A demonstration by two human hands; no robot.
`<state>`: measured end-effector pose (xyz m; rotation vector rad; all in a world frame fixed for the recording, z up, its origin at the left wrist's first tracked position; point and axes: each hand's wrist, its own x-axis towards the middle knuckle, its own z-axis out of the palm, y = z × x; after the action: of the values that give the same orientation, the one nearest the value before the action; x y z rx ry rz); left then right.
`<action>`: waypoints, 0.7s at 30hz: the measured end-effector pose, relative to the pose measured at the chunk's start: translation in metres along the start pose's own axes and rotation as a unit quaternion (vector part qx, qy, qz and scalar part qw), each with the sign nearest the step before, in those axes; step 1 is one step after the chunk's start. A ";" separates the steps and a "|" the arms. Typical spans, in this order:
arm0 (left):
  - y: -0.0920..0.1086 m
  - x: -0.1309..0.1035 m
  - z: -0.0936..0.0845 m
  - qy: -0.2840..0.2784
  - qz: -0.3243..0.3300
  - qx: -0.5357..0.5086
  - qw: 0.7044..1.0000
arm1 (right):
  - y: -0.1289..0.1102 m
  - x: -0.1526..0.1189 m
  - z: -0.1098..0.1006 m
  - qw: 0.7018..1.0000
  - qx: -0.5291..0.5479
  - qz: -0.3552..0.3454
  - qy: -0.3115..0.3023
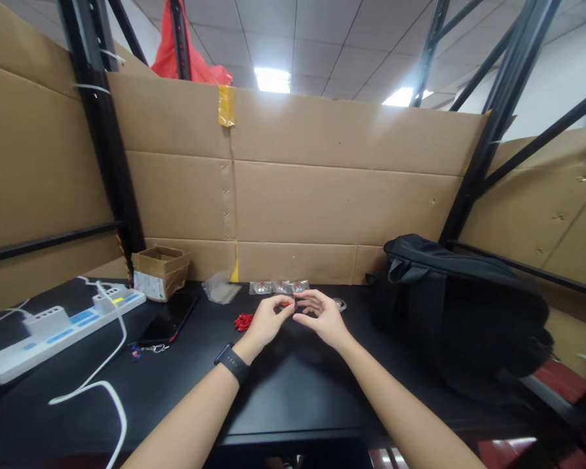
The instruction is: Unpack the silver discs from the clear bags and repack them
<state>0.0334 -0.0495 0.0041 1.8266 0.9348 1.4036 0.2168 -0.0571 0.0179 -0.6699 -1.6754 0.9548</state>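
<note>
Over the middle of the black table, my left hand point(267, 318) is closed in a pinch, thumb against index finger. A small item with a bit of red shows at its fingertips, too small to name. My right hand point(326, 319) faces it from the right, fingers curved and the thumb apart from them. Its fingertips come close to the small item; whether they touch it I cannot tell. Beside the left hand lies a bunch of small red pieces point(243, 322). Behind the hands, several clear packets point(279, 287) with red marks sit in a row. A round ring-like thing point(340, 304) is partly hidden by the right hand.
On the left are a white power strip point(61, 335) with a loose cable, a dark phone-like device point(163, 322), a keychain point(151, 348) and a small cardboard box point(161, 270). A clear plastic bag point(221, 288) lies near the cardboard back wall point(297, 202). A black backpack point(454, 319) fills the right.
</note>
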 end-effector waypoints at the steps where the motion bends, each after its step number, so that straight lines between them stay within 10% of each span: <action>1: -0.001 0.000 0.000 0.006 0.000 0.004 1.000 | 0.001 0.000 0.000 1.000 -0.001 -0.003 -0.002; 21: 0.011 -0.004 0.005 -0.002 -0.085 -0.125 0.988 | -0.005 0.002 -0.002 1.000 0.024 -0.006 -0.006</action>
<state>0.0393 -0.0586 0.0101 1.5264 0.8490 1.3455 0.2181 -0.0577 0.0229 -0.6229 -1.6604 0.9894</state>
